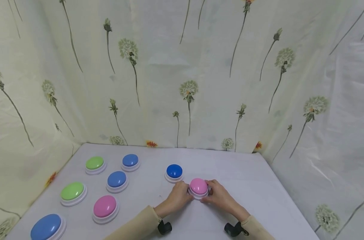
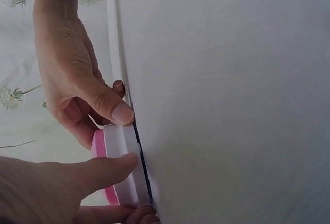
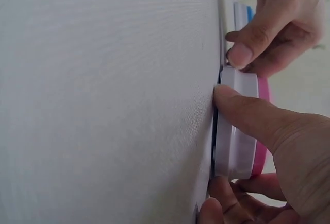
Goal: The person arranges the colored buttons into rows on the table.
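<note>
A pink dome push button (image 1: 198, 186) on a round white base sits at the table surface in the head view. My left hand (image 1: 180, 195) grips the left side of its base. On the opposite side, my right hand (image 1: 218, 197) holds the rim between thumb and fingers. In the left wrist view, the white base (image 2: 119, 141) shows edge-on, with a thin dark line beneath it. From the right wrist, thumb and fingers bracket the base (image 3: 237, 154); whether it touches the table, I cannot tell. A dark blue button (image 1: 174, 171) stands just beyond my left hand.
On the table's left side stand several more buttons: two green (image 1: 95, 163) (image 1: 72, 191), three blue (image 1: 130, 160) (image 1: 117, 179) (image 1: 46, 227) and another pink one (image 1: 105, 206). Flower-printed cloth (image 1: 158, 83) encloses the white table (image 1: 253, 186) at the back and sides.
</note>
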Action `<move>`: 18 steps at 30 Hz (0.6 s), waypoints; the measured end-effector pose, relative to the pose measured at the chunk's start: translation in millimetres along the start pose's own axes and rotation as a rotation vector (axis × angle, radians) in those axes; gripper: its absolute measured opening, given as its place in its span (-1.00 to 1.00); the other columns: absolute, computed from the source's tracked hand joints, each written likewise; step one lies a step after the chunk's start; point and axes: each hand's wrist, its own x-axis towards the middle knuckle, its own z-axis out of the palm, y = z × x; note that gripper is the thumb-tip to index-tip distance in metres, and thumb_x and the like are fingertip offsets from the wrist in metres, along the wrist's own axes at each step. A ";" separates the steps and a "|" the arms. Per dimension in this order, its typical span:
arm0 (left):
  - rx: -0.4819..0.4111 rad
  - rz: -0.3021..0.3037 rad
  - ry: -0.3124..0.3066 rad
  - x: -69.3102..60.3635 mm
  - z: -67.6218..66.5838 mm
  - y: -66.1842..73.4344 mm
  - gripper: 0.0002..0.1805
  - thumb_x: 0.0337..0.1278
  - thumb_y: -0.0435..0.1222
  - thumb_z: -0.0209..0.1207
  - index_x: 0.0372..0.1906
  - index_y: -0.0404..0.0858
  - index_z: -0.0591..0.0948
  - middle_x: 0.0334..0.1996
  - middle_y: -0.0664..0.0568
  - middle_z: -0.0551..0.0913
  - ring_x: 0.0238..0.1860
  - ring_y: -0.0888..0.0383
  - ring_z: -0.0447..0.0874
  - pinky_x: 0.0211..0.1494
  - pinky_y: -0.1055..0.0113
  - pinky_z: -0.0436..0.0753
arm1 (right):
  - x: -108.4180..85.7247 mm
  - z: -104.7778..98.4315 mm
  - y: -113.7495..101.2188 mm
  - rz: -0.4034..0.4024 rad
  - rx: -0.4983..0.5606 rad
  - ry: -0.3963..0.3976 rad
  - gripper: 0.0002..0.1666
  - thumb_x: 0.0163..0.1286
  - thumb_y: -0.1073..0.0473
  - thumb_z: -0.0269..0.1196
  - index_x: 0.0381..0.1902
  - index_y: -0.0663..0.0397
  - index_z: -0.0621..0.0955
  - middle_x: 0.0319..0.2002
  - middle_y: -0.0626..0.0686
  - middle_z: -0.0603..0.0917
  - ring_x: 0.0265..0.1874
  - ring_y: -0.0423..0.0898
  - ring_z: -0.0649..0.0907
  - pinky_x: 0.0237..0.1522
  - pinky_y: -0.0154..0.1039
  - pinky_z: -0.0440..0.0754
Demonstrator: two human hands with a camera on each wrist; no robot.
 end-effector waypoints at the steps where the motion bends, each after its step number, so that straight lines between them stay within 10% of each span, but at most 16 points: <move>1: -0.019 0.000 0.003 -0.4 -0.3 0.0 -0.83 -0.05 -0.42 0.35 -0.29 -0.40 0.69 -0.57 0.09 0.56 -0.50 0.32 0.32 -0.48 0.51 0.37 | 0.3 0.0 0.2 0.005 0.003 0.000 -0.06 -0.14 0.07 0.58 0.19 0.37 0.49 -0.11 0.12 0.58 -0.35 -0.21 0.47 -0.37 -0.41 0.47; 7: -0.047 -0.013 0.010 -3.1 0.1 1.8 -0.89 0.06 -0.45 0.28 -0.29 -0.38 0.73 -0.57 0.09 0.67 -0.57 0.38 0.37 -0.53 0.56 0.41 | 1.2 0.5 0.8 0.044 0.005 0.016 -0.12 -0.13 0.18 0.56 0.16 0.41 0.50 -0.11 0.17 0.60 -0.34 -0.18 0.52 -0.35 -0.40 0.52; 18: 0.160 0.033 -0.005 -3.3 3.8 13.5 -0.82 0.01 -0.34 0.34 -0.30 -0.38 0.66 -0.66 0.12 0.49 -0.64 0.33 0.33 -0.59 0.54 0.37 | 4.1 -1.4 -1.1 0.090 -0.001 0.091 -0.29 -0.12 0.21 0.55 0.03 0.42 0.60 -0.28 0.13 0.59 -0.43 -0.17 0.52 -0.45 -0.42 0.48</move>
